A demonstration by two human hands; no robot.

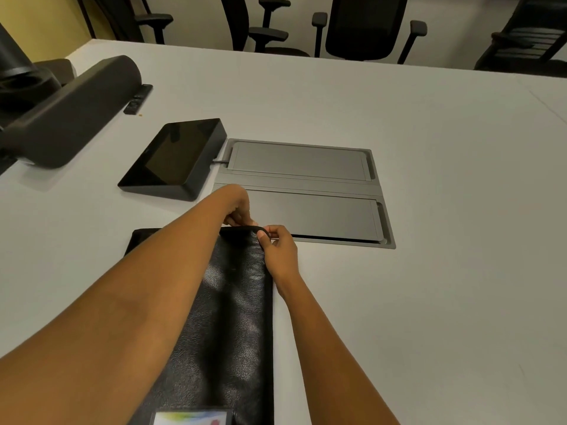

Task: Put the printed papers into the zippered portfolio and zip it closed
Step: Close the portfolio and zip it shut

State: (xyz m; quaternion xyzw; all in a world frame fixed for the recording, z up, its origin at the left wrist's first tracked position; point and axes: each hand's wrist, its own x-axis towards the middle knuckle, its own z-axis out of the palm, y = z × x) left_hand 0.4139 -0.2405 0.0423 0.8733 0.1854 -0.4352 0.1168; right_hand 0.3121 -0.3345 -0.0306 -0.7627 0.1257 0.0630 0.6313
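Your surface [429, 302] is wide and pale. The black portfolio [236, 317] lies flat on it, running lengthwise from the bottom of the view away from you, just short of the grey hatch [306, 191]. A dark screen [175, 161] sits beyond the portfolio's far left corner. Both your hands meet at the portfolio's far right corner: your left hand [237, 207], arm crossing over the cover, is curled closed on the far edge, and your right hand [277, 246] pinches the rim at that corner.
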